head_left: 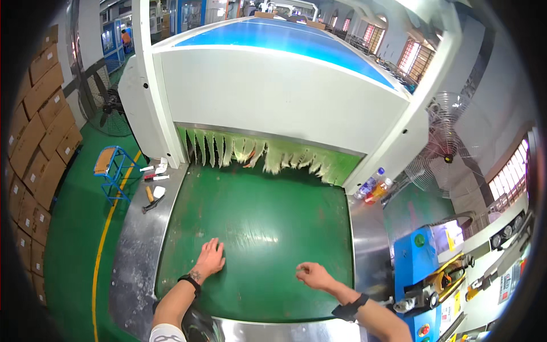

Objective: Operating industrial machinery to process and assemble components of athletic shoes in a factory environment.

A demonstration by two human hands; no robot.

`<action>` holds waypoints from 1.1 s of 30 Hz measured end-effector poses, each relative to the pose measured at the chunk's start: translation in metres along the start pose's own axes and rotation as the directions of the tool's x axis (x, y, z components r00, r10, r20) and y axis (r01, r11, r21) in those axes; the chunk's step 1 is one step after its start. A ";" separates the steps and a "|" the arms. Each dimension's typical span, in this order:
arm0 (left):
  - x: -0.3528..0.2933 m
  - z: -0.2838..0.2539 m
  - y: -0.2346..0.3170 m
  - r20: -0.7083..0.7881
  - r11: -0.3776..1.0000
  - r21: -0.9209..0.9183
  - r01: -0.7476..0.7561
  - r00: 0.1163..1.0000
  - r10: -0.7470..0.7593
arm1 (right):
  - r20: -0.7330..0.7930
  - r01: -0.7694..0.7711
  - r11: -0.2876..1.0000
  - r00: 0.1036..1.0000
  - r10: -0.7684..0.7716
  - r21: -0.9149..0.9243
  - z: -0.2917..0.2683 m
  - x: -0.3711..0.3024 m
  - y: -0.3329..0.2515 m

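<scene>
Over the left part of the green conveyor belt [256,219], my left hand [211,259] is open, its fingers stretched forward and nothing in them. My right hand [315,277] is above the belt's right side with its fingers curled in, and no object shows in it. Each wrist carries a dark band. Ahead of both hands, the belt passes under a ragged green strip curtain [268,157] at the mouth of a large white machine [273,91].
Metal side tables flank the belt. The left one holds a wooden-handled hammer [150,195] and small white items [162,166]; bottles [373,187] stand at right. A blue machine [413,256] is beyond. Left are a stool [109,165], a fan [108,105] and stacked cartons [43,137].
</scene>
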State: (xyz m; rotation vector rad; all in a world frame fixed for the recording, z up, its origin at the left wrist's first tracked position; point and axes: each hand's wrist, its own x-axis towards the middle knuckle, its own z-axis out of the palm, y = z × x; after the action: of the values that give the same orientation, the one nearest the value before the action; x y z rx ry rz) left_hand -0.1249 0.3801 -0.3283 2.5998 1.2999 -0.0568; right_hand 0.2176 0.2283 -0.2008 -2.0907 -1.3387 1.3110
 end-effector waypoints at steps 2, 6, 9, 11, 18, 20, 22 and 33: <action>0.012 0.012 -0.023 -0.101 1.000 -0.024 0.017 0.995 -0.020 | 0.086 0.152 0.934 0.988 -0.131 -0.324 -0.017 0.057 -0.034; 0.021 0.030 -0.046 -0.192 0.990 -0.137 -0.033 0.981 0.006 | 0.102 0.327 0.835 0.944 -0.315 -0.443 -0.027 0.194 -0.096; 0.021 0.035 -0.052 -0.298 0.966 -0.253 -0.059 0.954 -0.020 | 0.071 0.463 0.673 0.850 -0.523 -0.577 -0.038 0.303 -0.127; 0.022 0.036 -0.056 -0.272 0.955 -0.291 -0.051 0.962 -0.031 | 0.019 0.447 0.554 0.790 -0.613 -0.703 -0.062 0.361 -0.137; 0.029 0.042 -0.060 -0.154 0.962 -0.270 -0.024 0.988 -0.019 | -0.060 -0.033 0.172 0.986 -0.154 -0.985 -0.189 0.464 -0.116; 0.030 0.045 -0.060 -0.157 0.965 -0.259 -0.034 0.988 -0.007 | -0.188 -0.166 0.228 0.979 -0.078 -0.959 -0.218 0.480 -0.094; 0.030 0.048 -0.060 -0.192 0.971 -0.234 -0.046 0.981 0.000 | -0.250 -0.232 0.232 0.967 -0.050 -0.945 -0.240 0.493 -0.079; 0.027 0.047 -0.057 -0.264 0.974 -0.218 -0.067 0.964 0.007 | -0.044 -0.104 -0.089 0.860 -0.508 -0.991 -0.179 0.423 -0.062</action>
State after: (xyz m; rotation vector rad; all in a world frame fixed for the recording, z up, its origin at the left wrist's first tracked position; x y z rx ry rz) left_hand -0.1504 0.4239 -0.3881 2.4955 1.2540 0.4311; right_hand 0.3902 0.6499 -0.2856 -2.3121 -2.6897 -0.8520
